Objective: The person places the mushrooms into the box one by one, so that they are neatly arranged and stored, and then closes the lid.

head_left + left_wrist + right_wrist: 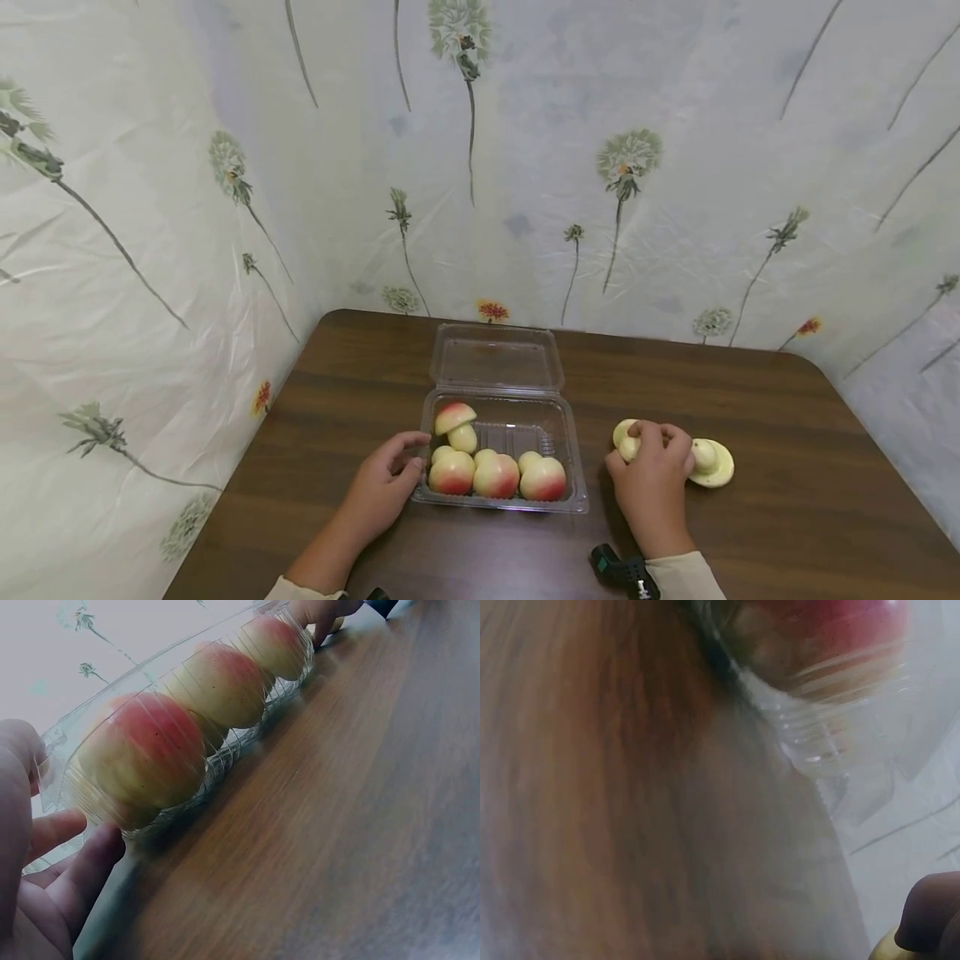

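Note:
A clear plastic container (576,467), lid raised at the back, holds several toy mushrooms with red-and-yellow caps. One mushroom (462,437) lies at its back left; three more, including a front-left mushroom (142,757), line the front. My left hand (386,479) touches the container's left side with relaxed fingers, the thumb near its front corner. To the right, my right hand (654,479) pinches a pale mushroom (624,433), partly hidden under the fingers. Beside that hand another mushroom (718,464) lies with its pale underside showing. The right wrist view catches only a fingertip (930,911) and a cream sliver.
The clear lid (497,357) leans back toward the wall. A brown wooden table (787,517) lies beneath everything. Flower-printed sheeting (525,167) hangs behind the table and at both sides. A black strap (626,573) sits at the right wrist.

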### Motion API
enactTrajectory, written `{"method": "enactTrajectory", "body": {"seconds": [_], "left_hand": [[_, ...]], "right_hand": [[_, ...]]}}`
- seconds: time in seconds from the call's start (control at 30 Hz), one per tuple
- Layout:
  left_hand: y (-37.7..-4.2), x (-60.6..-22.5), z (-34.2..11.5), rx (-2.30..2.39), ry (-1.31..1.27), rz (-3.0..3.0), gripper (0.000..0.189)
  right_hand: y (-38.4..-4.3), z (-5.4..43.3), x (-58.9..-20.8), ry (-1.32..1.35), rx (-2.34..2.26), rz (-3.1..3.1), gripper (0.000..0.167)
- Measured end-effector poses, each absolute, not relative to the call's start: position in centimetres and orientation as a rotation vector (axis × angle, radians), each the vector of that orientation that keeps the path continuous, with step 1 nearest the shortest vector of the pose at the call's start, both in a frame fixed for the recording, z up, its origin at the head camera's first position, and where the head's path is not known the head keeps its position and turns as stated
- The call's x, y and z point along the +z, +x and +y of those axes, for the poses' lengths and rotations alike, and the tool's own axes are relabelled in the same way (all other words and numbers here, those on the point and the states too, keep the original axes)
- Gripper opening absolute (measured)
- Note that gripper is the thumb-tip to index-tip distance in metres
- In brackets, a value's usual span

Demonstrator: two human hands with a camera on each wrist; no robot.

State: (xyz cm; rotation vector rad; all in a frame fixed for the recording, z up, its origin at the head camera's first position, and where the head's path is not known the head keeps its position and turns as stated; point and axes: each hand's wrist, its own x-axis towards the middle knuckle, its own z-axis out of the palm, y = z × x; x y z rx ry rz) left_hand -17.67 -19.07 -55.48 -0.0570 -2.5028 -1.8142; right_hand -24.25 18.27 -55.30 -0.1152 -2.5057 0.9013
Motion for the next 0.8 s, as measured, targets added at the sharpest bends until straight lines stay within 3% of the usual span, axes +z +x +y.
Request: {"method": "enactTrajectory", "body": {"seconds": [0.43,0.7,0.8], "left_hand": [[-17.6,-55.4,-18.9,-1.834,-0.058,-2.474,0.034],[-17.6,-55.2,-19.1,-1.828,-0.062,-2.479,0.033],[-17.7,-55.3,-19.1,-1.81,-0.067,-2.49,0.034]], "right_hand": [[-24.3,17.8,-55.3,-0.112,0.966,-2.52,0.042],[-24.5,17.4,-55.2,-0.15,1.038,-2.495,0.071],[-24.4,17.3,-55.1,-0.144,1.062,-2.508,0.073]]}}
